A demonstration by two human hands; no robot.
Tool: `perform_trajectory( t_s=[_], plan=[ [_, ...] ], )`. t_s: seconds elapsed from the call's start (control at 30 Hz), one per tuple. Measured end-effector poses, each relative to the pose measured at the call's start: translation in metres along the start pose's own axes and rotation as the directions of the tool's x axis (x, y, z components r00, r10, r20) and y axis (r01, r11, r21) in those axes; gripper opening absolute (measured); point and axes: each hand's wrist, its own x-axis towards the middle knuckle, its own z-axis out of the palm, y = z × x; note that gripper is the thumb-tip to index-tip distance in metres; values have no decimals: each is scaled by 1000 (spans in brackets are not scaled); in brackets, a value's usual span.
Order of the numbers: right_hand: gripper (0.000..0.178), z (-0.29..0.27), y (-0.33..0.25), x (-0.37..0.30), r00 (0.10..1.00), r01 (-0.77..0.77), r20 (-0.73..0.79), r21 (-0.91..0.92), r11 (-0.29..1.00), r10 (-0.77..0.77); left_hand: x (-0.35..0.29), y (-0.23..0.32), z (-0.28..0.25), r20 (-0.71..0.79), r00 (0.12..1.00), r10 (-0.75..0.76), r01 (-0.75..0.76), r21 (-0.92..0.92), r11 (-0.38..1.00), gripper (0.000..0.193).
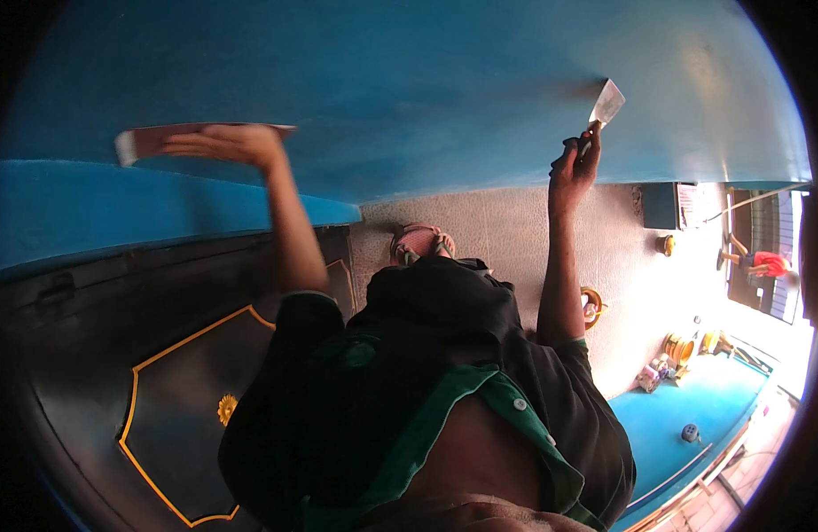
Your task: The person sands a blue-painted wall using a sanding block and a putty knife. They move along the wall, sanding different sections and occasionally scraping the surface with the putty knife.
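Note:
My left hand point(218, 144) lies with fingers stretched along a long reddish-brown strip that looks like sandpaper point(147, 142), pressing it to the blue surface point(382, 97). One end of the strip is pale, and both hand and strip are smeared by motion. In my right hand point(575, 168) is a putty knife point(608, 102), fingers closed around its dark handle. Its flat metal blade points up and away, close to the blue surface; whether it touches I cannot tell.
A black panel point(187, 381) with gold trim stands at the left. On the speckled floor point(506, 217) are a yellow round container point(664, 245) and another point(591, 306). A blue tabletop point(684, 426) with several items lies at right. A person in red point(768, 264) is beyond the doorway.

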Motion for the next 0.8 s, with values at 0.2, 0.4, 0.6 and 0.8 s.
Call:
perform_trajectory(
  t_s=[0.2, 0.4, 0.6, 0.8],
  plan=[
    [55, 14, -3, 2, 998, 59, -24, -52, 997, -60, -214, 28, 44, 459, 768, 447, -527, 55, 848, 81],
    [54, 5, -2, 2, 998, 68, 5, -79, 995, -68, -111, -54, 20, 190, 974, 126, -147, 98, 984, 71],
    [55, 17, 5, 4, 996, 85, 24, -18, 996, -84, -107, -32, 13, 91, 996, -16, 15, 7, 1000, 71],
    [57, 16, 5, 2, 995, 103, 23, -73, 992, -102, -83, -48, -10, 298, 924, 238, -275, 87, 957, 76]
  ],
)
